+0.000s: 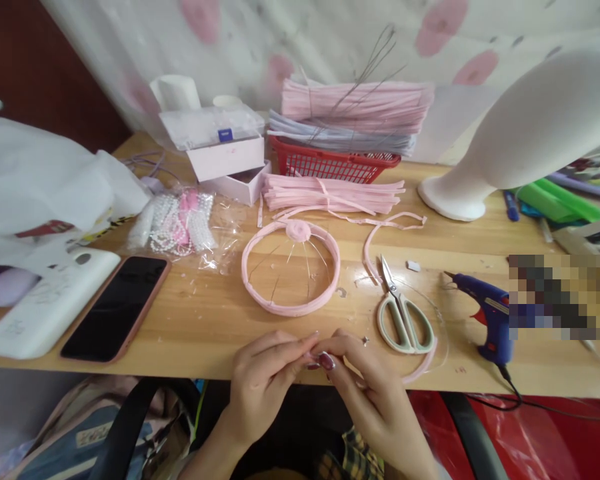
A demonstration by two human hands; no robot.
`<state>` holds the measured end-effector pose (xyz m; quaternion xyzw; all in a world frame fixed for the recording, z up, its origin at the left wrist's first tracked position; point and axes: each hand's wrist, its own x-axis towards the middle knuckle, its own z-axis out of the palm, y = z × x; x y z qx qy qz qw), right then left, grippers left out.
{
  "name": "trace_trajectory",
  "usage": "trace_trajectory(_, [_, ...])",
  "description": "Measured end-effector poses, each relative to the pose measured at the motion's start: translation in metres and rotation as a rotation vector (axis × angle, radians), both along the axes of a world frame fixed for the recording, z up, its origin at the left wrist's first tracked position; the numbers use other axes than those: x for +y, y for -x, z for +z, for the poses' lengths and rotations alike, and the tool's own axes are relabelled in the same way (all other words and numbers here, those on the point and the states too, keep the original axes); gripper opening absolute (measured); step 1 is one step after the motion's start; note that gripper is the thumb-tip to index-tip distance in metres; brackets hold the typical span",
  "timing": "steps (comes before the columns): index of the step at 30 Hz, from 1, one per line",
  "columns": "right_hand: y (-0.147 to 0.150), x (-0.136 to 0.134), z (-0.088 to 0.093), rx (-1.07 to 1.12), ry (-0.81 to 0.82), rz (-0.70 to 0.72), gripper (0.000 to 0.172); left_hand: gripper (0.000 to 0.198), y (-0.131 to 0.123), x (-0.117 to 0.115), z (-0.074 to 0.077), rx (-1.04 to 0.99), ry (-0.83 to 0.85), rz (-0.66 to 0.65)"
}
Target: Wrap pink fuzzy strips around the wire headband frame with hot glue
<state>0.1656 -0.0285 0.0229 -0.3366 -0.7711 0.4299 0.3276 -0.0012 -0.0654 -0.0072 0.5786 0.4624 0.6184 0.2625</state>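
Note:
My left hand [264, 373] and my right hand [373, 380] meet at the table's front edge, fingertips pinched together. Between them shows a small bit of pink, seemingly a pink chenille stem [423, 363] whose other part comes out beside my right hand; the fingers mostly hide it. Just beyond my hands lies a pink-wrapped hoop [291, 309] with a coiled pink disc [299, 231] on its far rim and thin wires crossing inside. Scissors with pale green handles [403, 327] rest, slightly spread, to the right of my right hand.
A blue glue gun [495, 307] lies at right, its cable over the edge. Behind are a bundle of pink stems [330, 195], a red basket [325, 163] and a white foam form [510, 147]. Bagged beads [180, 223], a phone [115, 310] and a white device [50, 300] occupy the left.

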Motion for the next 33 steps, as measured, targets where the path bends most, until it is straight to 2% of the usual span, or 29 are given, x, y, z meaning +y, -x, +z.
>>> trace_trajectory(9, [-0.004, 0.004, 0.006, -0.088, -0.101, 0.047, 0.025, 0.02, 0.001, 0.001, 0.006, -0.108, 0.134, -0.058])
trace_trajectory(19, [-0.013, 0.006, 0.008, -0.149, -0.198, -0.053, 0.021, 0.016, 0.0, 0.002, 0.009, -0.068, 0.161, -0.046])
trace_trajectory(26, [-0.021, 0.014, 0.005, -0.187, -0.217, -0.028, 0.01, 0.013, 0.004, 0.004, 0.004, -0.135, 0.183, -0.019])
trace_trajectory(30, [-0.026, 0.027, 0.004, -0.208, -0.273, -0.044, 0.012, 0.019, 0.008, 0.009, -0.002, -0.183, 0.252, -0.006])
trace_trajectory(33, [-0.025, 0.043, 0.002, -0.254, -0.311, -0.064, 0.013, 0.023, 0.008, 0.013, -0.008, -0.205, 0.335, 0.053])
